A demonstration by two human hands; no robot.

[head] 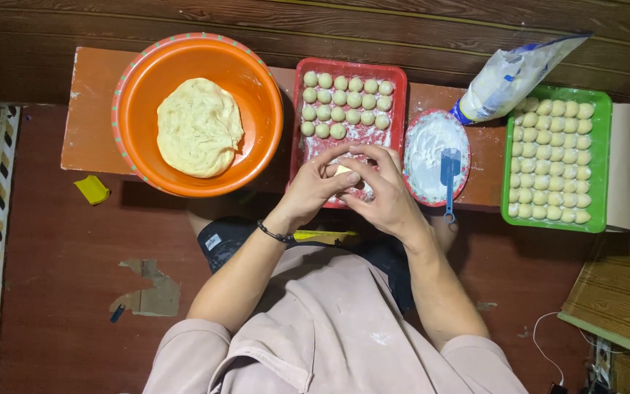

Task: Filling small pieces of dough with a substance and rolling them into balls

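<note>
My left hand (313, 188) and my right hand (384, 191) meet over the near end of a red tray (399, 73). Together they pinch a small pale piece of dough (343, 170) between the fingertips. Three rows of small dough balls (347, 100) lie at the tray's far end, on a floured bottom. At the left, a large lump of dough (198, 127) rests in an orange bowl (260, 109). A dark bracelet circles my left wrist.
A red plate of white flour (426, 146) with a blue scraper (450, 175) sits right of the red tray. A green tray (605, 117) full of dough balls and an open flour bag (512, 76) are at the far right. All stand on a low brown bench (92, 109).
</note>
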